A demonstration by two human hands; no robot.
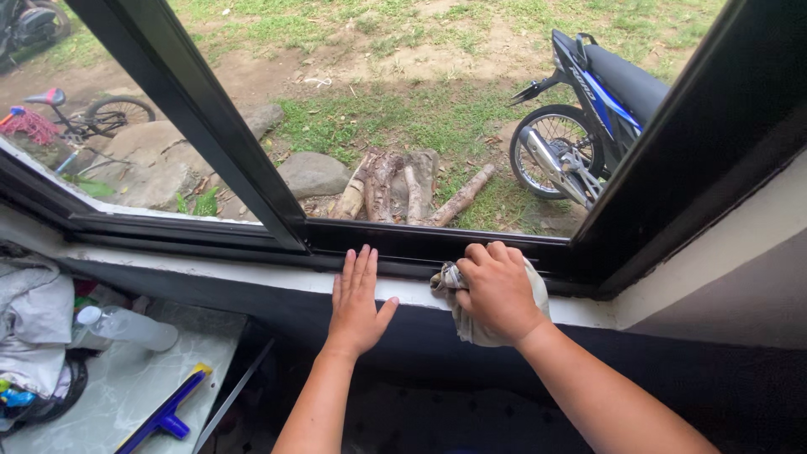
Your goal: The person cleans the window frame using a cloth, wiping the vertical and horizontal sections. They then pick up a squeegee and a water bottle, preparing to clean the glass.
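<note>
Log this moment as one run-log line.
left hand: flat on sill | right hand: pressing cloth at window frame | side table: bottle, squeegee

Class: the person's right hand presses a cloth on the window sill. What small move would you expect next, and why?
Probably slide the cloth sideways along the sill: the right hand bunches it against the black frame, and the left hand lies flat beside it, steadying.

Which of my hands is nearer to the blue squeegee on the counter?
Left. The left hand lies flat on the sill, up-right of the blue squeegee; the right hand grips a cloth farther right.
</note>
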